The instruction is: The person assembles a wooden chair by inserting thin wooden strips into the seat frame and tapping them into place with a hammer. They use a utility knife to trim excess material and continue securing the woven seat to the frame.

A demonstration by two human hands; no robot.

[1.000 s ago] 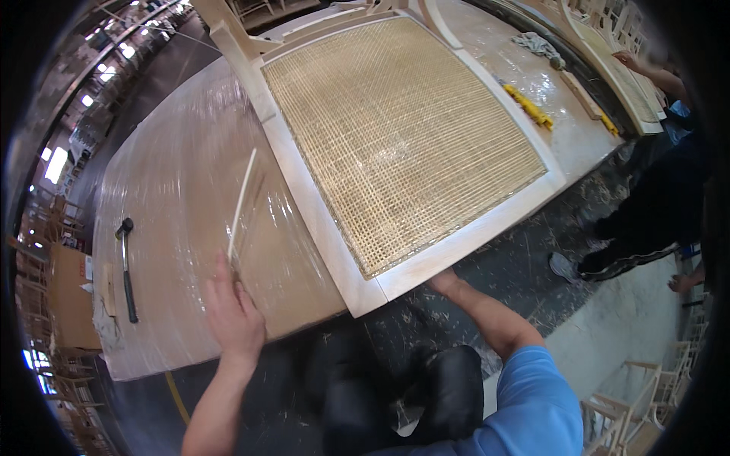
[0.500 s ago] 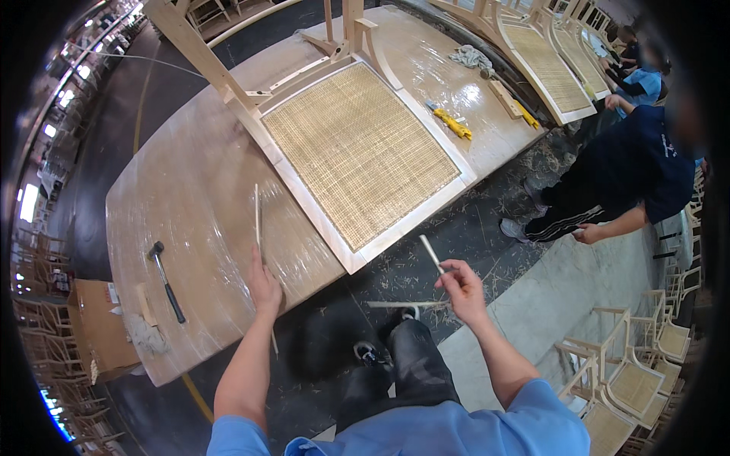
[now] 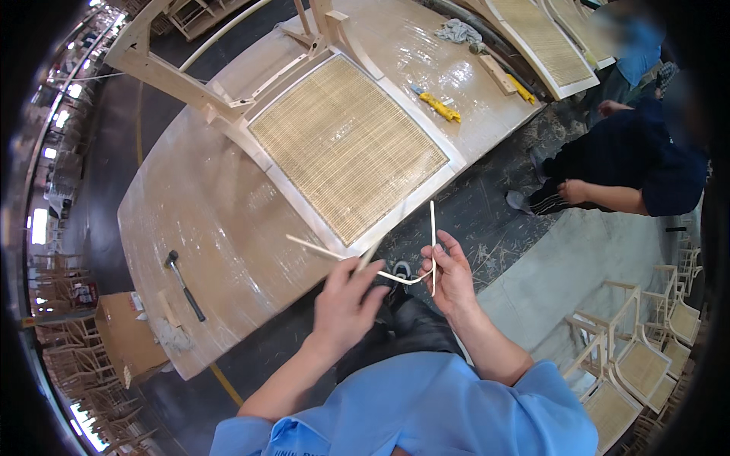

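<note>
My right hand (image 3: 453, 277) pinches a thin pale strip (image 3: 433, 228), which looks like cane or reed and stands nearly upright. From those fingers a curved length of strip (image 3: 397, 278) bows across to my left hand (image 3: 346, 308). My left hand's fingers are closed round pale strips, somewhat smeared by motion; one end (image 3: 308, 245) sticks out toward the table. Just beyond my hands lies a wooden chair frame (image 3: 258, 156) on its back, its woven cane seat panel (image 3: 350, 148) facing up. The panel's near corner is close to my left fingers.
The chair lies on a film-covered table (image 3: 220, 228). A hammer (image 3: 185, 285) rests at left, a yellow-handled tool (image 3: 439, 108) and wooden block (image 3: 498, 74) at far right. A co-worker (image 3: 631, 159) stands at right. More cane-seat chairs (image 3: 639, 365) and a cardboard box (image 3: 125, 334) are nearby.
My left hand has come off the table side and moved right, close to my right hand, bringing its strip along. The view has shifted slightly; the co-worker's arm has moved.
</note>
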